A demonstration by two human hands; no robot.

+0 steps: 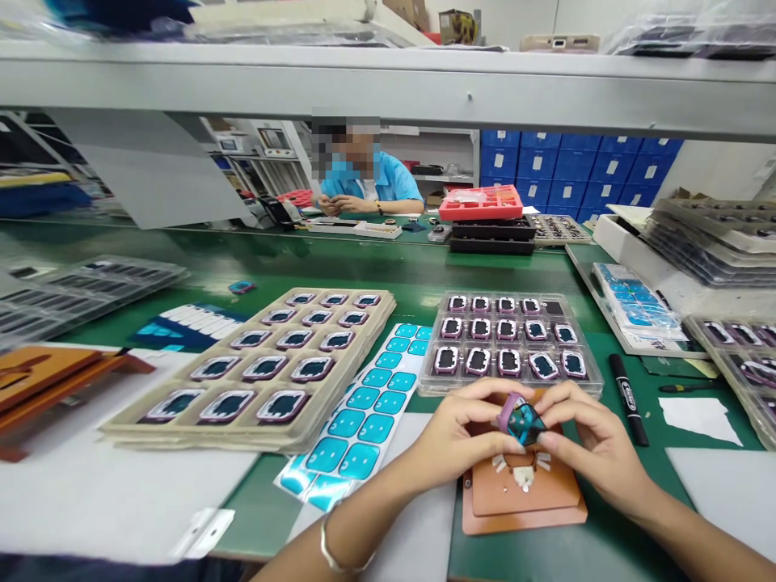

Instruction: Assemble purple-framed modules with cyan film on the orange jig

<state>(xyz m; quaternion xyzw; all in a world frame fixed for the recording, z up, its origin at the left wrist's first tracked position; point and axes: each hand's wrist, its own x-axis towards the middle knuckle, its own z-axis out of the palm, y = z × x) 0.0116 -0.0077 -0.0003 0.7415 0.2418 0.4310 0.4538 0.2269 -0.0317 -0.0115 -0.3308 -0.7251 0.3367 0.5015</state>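
Note:
My left hand (464, 428) and my right hand (591, 440) meet at the lower right of the view, above an orange-brown fixture block (525, 493). Between their fingertips is a small purple watch frame (509, 412) with a dark, teal-coloured face, held tilted. My left fingers pinch its purple side. The right thumb and fingers grip the dark edge. Part of the frame is hidden by the fingers. Just behind my hands, a clear tray (428, 380) holds several similar frames. Left of them runs a sheet of teal square stickers (376, 400).
A cream tray (339, 428) of frames stands at centre left, beside an orange stand (48, 376). A black marker (629, 400) and white paper (700, 420) lie right. Across the bench sits a person in a blue shirt (397, 179). A shelf (388, 85) crosses overhead.

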